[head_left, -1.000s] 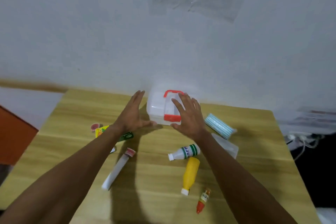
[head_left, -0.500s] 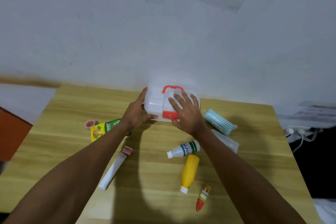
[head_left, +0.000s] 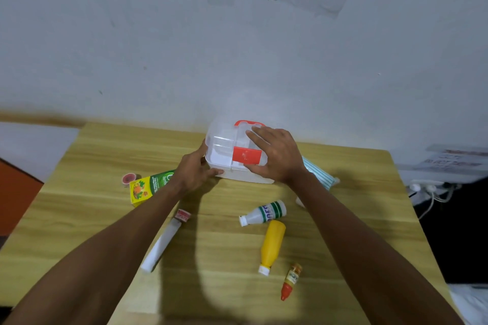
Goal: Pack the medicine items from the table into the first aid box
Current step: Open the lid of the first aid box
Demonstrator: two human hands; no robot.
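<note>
A white first aid box (head_left: 222, 150) with a clear lid, red handle and red latch stands at the table's far edge, lid closed. My left hand (head_left: 194, 171) holds its left side, thumb under the front edge. My right hand (head_left: 274, 155) lies over the lid's right part, thumb by the red latch. Loose on the table lie a white bottle with green bands (head_left: 264, 212), a yellow bottle (head_left: 272, 245), a small red-capped dropper bottle (head_left: 290, 282), a white tube (head_left: 162, 244), a yellow-green carton (head_left: 148, 188), a small red-topped jar (head_left: 128, 179) and a striped blue roll (head_left: 320, 175).
The wooden table (head_left: 79, 206) ends at the white wall just behind the box. A power strip with cables (head_left: 430, 187) lies off the table's right edge. An orange object (head_left: 13, 192) is at the far left.
Both hands moved forward from in front of the box onto it. The left now holds its left side and the right covers the lid beside the latch.
</note>
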